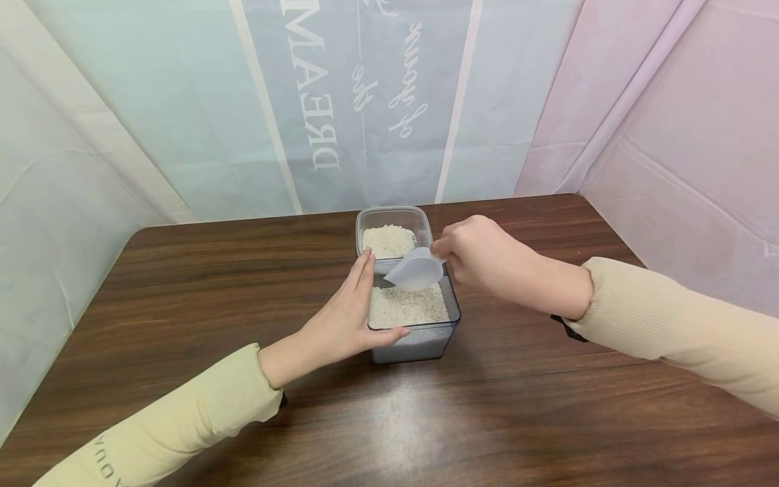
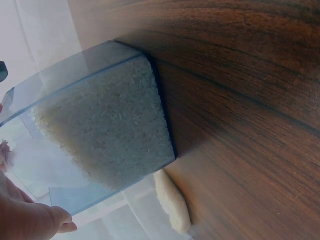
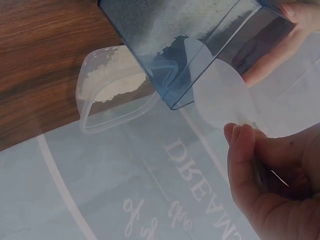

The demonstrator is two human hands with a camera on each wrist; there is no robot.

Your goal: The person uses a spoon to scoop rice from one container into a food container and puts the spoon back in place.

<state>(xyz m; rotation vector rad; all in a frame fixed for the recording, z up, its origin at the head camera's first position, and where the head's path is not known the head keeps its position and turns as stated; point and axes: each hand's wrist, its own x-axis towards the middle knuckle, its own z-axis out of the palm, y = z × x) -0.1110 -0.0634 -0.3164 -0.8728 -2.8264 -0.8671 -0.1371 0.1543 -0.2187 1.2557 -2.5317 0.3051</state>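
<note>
The left hand [image 1: 341,318], thumb and straight fingers spread apart, rests against the blue-tinted bin [image 1: 410,346] to its right; the right hand [image 1: 487,260] pinches a white plastic scoop [image 1: 420,272], just to its left, over the bin's rice [image 1: 408,309]; a clear tub [image 1: 398,216] stands beyond the left hand

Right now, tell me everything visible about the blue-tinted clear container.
The blue-tinted clear container looks like plastic: boxy, dark-rimmed, walls narrowing downward. It stands upright on the brown wood-grain table, partly filled with white rice. The left hand rests against its left side, thumb at the front rim. Whether the translucent white scoop touches it, I can't tell.
</note>
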